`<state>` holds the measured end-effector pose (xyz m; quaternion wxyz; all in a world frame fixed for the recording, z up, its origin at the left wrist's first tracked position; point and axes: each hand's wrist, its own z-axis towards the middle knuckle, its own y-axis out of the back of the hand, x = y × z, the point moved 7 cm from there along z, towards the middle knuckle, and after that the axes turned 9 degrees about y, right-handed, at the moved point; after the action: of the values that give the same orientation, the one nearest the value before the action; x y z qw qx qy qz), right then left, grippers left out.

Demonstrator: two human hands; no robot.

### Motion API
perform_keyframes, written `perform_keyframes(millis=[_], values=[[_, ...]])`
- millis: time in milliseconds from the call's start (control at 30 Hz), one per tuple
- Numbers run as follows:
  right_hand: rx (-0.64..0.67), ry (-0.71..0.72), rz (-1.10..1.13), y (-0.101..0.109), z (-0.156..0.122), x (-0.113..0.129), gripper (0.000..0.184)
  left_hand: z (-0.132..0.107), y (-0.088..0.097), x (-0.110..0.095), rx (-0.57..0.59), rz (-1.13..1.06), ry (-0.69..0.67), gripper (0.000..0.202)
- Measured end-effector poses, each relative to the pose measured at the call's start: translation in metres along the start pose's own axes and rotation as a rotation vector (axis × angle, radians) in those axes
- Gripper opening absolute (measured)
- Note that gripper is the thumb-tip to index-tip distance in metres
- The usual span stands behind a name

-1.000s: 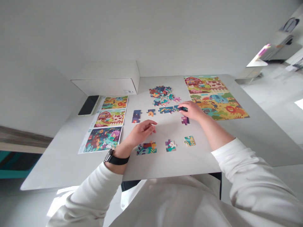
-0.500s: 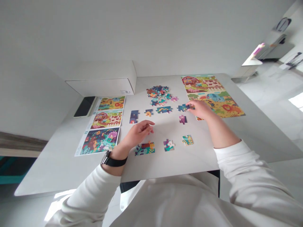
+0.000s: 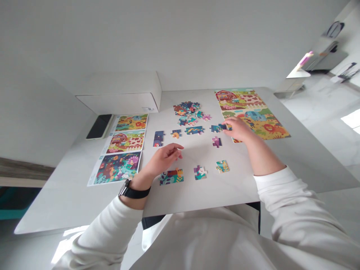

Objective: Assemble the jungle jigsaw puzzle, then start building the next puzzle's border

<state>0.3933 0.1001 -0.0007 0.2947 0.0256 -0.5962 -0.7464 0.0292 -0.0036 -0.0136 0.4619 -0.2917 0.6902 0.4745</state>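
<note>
My right hand (image 3: 238,128) rests on the white table (image 3: 197,187), fingertips pinched on a dark blue puzzle piece (image 3: 218,128) beside a finished farm-and-animals puzzle (image 3: 250,112). My left hand (image 3: 164,157) hovers loosely curled over the table's middle, holding nothing, just above a joined blue-and-orange piece (image 3: 171,176). Loose single pieces lie around: a purple one (image 3: 216,141), a white-and-purple one (image 3: 200,172), a teal-and-yellow one (image 3: 222,166). A row of dark blue pieces (image 3: 194,130) lies before a heap of unsorted pieces (image 3: 189,111).
Three picture sheets (image 3: 123,150) lie in a column on the left, with a black phone (image 3: 99,126) beside them. A white box (image 3: 120,93) stands at the back left against the wall. The table's near edge runs just above my chest.
My right hand slid the dark blue piece to the right, away from the row, toward the finished puzzle. The left hand barely moved.
</note>
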Motion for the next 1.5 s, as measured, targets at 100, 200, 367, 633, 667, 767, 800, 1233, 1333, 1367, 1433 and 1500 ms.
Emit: perform_keyframes(millis=[100, 200, 367, 633, 667, 767, 800, 1233, 1333, 1367, 1433, 1500], values=[[-0.047, 0.068, 0.011, -0.002, 0.006, 0.012, 0.041, 0.0, -0.001, 0.001, 0.007, 0.003, 0.009, 0.042], [0.028, 0.108, 0.028, -0.013, 0.014, 0.023, 0.045, 0.001, -0.001, 0.001, 0.008, -0.002, 0.017, 0.041], [0.075, 0.12, 0.067, -0.022, 0.022, 0.028, 0.049, 0.0, -0.001, -0.001, 0.0, -0.01, 0.016, 0.042], [0.063, 0.19, 0.158, -0.028, 0.024, 0.031, 0.06, 0.0, -0.002, -0.002, -0.002, 0.007, 0.034, 0.042], [0.056, 0.213, 0.157, -0.028, 0.025, 0.034, 0.06, 0.0, -0.002, -0.002, -0.002, 0.007, 0.032, 0.042], [0.029, 0.236, 0.155, -0.025, 0.027, 0.041, 0.052, -0.001, -0.002, -0.002, 0.002, 0.011, 0.029, 0.042], [0.014, 0.22, 0.158, -0.023, 0.028, 0.042, 0.046, -0.001, -0.002, -0.002, 0.004, 0.011, 0.027, 0.042], [-0.2, -0.243, 0.705, -0.005, 0.02, 0.006, 0.027, -0.001, -0.001, -0.003, 0.005, -0.002, 0.015, 0.04], [-0.147, -0.32, 0.787, -0.009, 0.011, 0.002, 0.029, -0.002, -0.002, -0.003, 0.011, -0.007, 0.016, 0.041], [-0.13, -0.338, 0.794, -0.01, 0.009, 0.002, 0.029, -0.002, -0.002, -0.002, 0.012, -0.007, 0.017, 0.041], [-0.114, -0.358, 0.785, -0.011, 0.007, 0.001, 0.028, -0.001, -0.002, -0.002, 0.012, 0.0, 0.019, 0.041], [-0.119, -0.376, 0.774, -0.012, 0.006, 0.0, 0.028, -0.001, -0.002, -0.002, 0.011, 0.002, 0.019, 0.041]])
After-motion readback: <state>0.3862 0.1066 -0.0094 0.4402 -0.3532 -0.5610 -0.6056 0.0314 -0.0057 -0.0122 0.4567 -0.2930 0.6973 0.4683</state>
